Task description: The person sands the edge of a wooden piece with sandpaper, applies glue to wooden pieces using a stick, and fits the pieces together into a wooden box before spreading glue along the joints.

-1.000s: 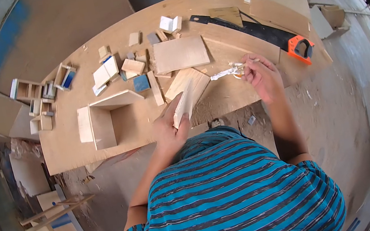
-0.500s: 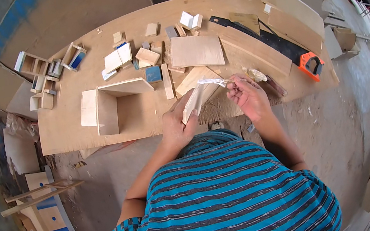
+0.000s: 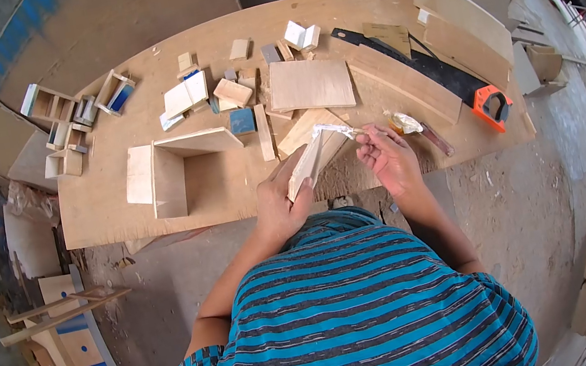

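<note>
My left hand (image 3: 282,199) is closed around a thin wooden board (image 3: 304,168), which it holds tilted above the bench's front edge. White paste shows along the board's upper edge. Between the fingertips of my right hand (image 3: 387,155) is a slim stick (image 3: 341,128) smeared with white paste, its coated end at the board's top corner. Just beyond my right hand lie a small paste-covered container (image 3: 404,122) and a brown-handled tool (image 3: 437,139). Under the held board rests another flat wooden piece (image 3: 309,128).
On the workbench (image 3: 102,209), an open wooden assembly (image 3: 168,177) stands left. A handsaw (image 3: 446,74) with an orange handle (image 3: 492,109) lies right beside a long plank (image 3: 404,81). Farther back are a square panel (image 3: 310,84), a blue block (image 3: 242,120) and small wooden boxes (image 3: 52,104).
My right hand has shifted slightly left and down with the stick, which stays at the board's top corner. My left hand keeps its hold on the board.
</note>
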`<state>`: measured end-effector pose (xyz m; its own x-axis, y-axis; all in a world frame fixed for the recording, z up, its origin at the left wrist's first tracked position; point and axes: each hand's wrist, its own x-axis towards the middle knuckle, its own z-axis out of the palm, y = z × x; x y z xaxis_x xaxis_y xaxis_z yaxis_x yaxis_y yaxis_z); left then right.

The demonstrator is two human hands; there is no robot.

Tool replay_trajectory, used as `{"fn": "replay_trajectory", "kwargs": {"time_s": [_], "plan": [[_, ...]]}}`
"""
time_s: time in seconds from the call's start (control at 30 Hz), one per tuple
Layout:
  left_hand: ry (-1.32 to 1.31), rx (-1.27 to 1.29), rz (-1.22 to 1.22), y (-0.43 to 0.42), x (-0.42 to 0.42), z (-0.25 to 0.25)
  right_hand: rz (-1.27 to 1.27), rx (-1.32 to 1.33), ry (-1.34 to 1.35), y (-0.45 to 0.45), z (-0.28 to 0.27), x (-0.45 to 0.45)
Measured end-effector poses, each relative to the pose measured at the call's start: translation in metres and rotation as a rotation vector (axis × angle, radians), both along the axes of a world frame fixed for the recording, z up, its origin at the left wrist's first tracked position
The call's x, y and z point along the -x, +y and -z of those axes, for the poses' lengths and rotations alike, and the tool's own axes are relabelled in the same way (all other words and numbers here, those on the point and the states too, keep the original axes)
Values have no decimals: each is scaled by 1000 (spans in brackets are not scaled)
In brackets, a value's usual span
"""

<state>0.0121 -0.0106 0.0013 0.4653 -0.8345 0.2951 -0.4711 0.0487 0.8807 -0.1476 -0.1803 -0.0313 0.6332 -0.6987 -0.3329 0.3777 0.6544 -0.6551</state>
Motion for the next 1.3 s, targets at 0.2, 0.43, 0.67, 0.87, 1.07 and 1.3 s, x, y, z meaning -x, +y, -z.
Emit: {"fn": "replay_trajectory", "kwargs": {"time_s": [0.2,0.43,0.67,0.87,1.07,1.3], "plan": [[-50,9,4,0,0,0,24,15,31,-3,-1,5],[-90,-16,31,3,5,-2,32,3,23,-1,-8,9],[-81,-18,35,3,7,-2,43,-21,13,-2,1,13],[-48,-11,24,4,7,0,70,10,54,0,2,15],[-78,-6,18,5,7,0,78,31,29,-1,2,17],[-98,-18,55,7,9,0,66,32,56,-1,-3,16]]}}
